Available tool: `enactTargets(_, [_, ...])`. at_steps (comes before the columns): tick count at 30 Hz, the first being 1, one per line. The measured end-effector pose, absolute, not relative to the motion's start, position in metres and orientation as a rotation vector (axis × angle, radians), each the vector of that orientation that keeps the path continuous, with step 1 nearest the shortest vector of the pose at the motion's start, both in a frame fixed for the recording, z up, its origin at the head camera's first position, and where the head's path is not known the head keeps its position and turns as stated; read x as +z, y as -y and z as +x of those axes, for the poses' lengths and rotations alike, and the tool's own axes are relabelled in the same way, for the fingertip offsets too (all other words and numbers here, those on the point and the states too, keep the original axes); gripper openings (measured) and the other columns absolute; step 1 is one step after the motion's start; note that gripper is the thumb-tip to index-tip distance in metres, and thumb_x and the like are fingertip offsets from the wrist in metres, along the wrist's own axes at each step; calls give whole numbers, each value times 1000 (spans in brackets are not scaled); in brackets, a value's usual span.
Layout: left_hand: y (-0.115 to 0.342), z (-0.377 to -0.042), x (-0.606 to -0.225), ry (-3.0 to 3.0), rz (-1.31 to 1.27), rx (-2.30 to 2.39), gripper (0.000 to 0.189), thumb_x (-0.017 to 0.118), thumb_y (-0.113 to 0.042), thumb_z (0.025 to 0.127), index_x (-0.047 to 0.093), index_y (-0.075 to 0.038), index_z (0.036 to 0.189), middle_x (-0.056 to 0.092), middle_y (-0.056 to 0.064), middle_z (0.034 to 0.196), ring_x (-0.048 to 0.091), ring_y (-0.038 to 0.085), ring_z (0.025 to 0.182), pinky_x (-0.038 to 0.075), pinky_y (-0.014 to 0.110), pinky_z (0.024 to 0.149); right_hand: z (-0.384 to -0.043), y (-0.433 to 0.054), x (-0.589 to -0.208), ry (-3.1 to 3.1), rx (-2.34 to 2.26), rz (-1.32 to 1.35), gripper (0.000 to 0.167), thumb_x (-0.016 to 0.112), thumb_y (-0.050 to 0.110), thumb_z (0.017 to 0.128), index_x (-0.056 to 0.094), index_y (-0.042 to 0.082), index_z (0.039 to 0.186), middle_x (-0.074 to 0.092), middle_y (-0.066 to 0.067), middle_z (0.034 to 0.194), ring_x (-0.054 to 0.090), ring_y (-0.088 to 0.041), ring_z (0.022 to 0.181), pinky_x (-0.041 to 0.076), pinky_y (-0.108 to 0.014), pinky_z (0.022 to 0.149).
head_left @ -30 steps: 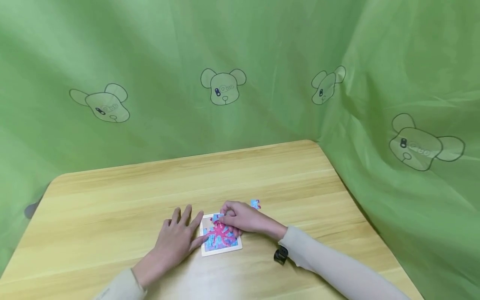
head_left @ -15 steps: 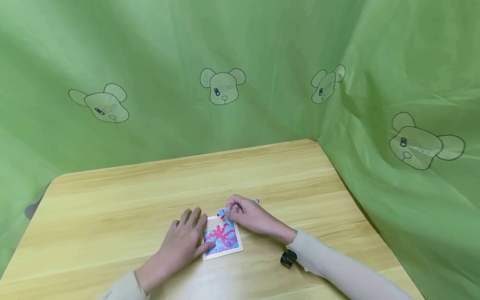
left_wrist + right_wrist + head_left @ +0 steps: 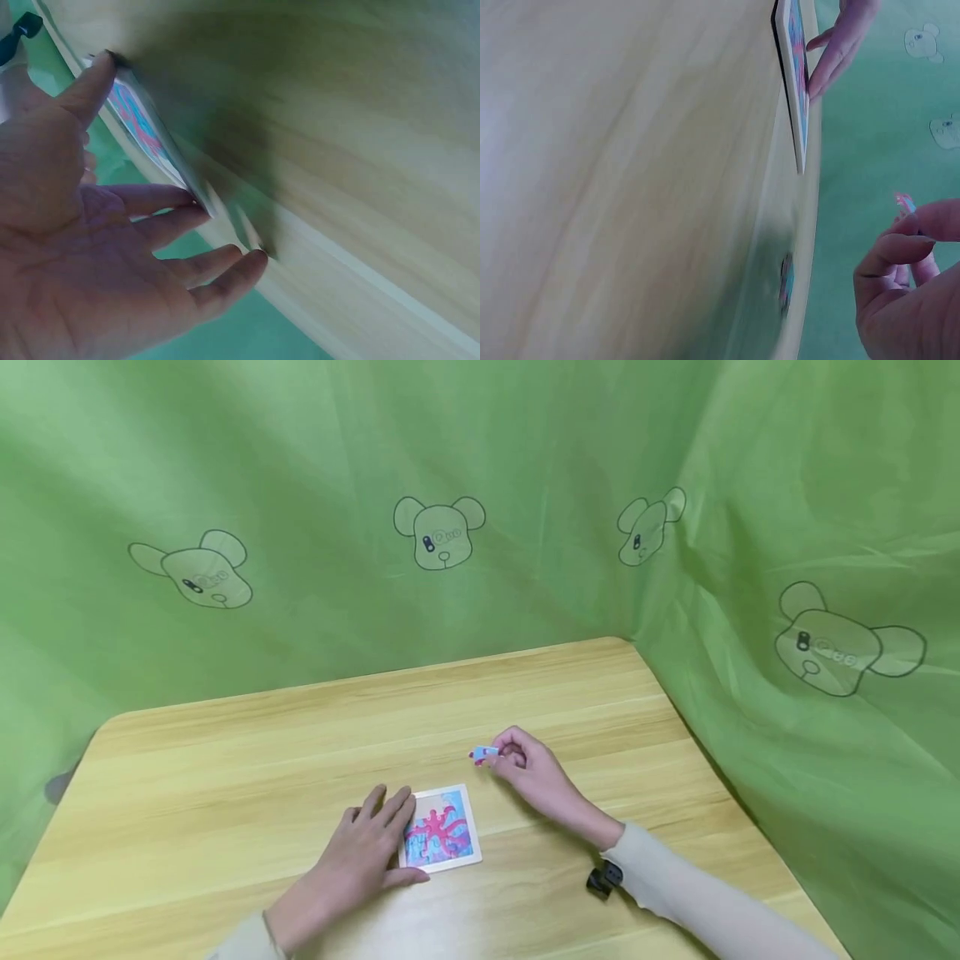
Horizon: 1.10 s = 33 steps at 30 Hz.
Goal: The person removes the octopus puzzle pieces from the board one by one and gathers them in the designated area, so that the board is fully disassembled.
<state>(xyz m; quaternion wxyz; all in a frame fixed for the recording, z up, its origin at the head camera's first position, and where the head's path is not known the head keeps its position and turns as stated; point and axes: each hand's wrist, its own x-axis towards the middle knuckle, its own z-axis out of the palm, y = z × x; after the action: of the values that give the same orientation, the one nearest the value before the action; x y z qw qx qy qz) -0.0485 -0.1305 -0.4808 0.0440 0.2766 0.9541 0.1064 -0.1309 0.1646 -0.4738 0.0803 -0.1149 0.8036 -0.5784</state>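
A square puzzle tray [image 3: 440, 865] with a pale frame lies on the table, holding a pink octopus picture on blue. Bare wood shows at its upper left part. Along the tray's left side rests my left hand [image 3: 358, 852], thumb at the near corner and fairly straight fingers at the far one; the left wrist view shows those fingertips [image 3: 196, 201] at the frame's edge. My right hand [image 3: 543, 781] pinches a blue and pink puzzle piece [image 3: 483, 752] between thumb and index finger, beyond the tray to the right. In the right wrist view this piece [image 3: 905, 202] sticks out past the fingertips.
Another puzzle piece [image 3: 786, 283] lies on the table near the right hand, hidden behind that hand in the head view. The wooden table [image 3: 300, 760] has rounded far corners. A green curtain [image 3: 322, 610] with bear-head prints hangs behind and to the right.
My right hand has lifted the pinched piece off the tray's top and carried it away to the upper right. My left hand stays at the tray, its thumb now shifted from the picture to the near corner.
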Motion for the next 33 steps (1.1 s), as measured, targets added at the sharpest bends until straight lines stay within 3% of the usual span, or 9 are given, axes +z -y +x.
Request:
enactTargets(6, [133,-51,-484,-2889,874,372,102,77,-66,93,47,4,162,44,20,168,39,54,150,49,68,104,-134,-185,-472,-2427,-1764,-323,12,66,11,109,65,4,119,65,-23,92,61,-38,80,49,-27,69])
enactTargets(10, [135,-50,-486,-2890,895,374,100,75,-66,95,47,4,162,43,21,169,40,54,150,48,69,105,-135,-197,-475,-2454,-1792,-263,16,66,11,109,65,3,123,63,-21,96,59,-33,81,52,-28,70])
enactTargets(17, [139,-45,-488,-2895,909,372,97,70,-65,100,45,4,162,40,23,170,40,56,149,47,70,105,-137,-216,-479,-2449,-1832,-214,22,71,9,107,63,-1,125,66,-26,104,63,-35,82,58,-30,70])
enactTargets(28, [135,-46,-489,-2907,875,387,97,67,-67,100,45,2,164,39,20,172,39,54,151,46,70,107,-147,-242,-478,-2456,-1692,-213,22,73,6,105,67,-5,122,73,-19,100,63,-25,76,51,-23,61])
enactTargets(33, [136,-47,-489,-2911,894,407,95,69,-66,100,47,1,163,40,22,170,39,57,150,46,72,106,-149,-249,-478,-2494,-1560,-170,20,74,8,103,70,-3,120,71,-12,92,60,-21,78,50,-24,66])
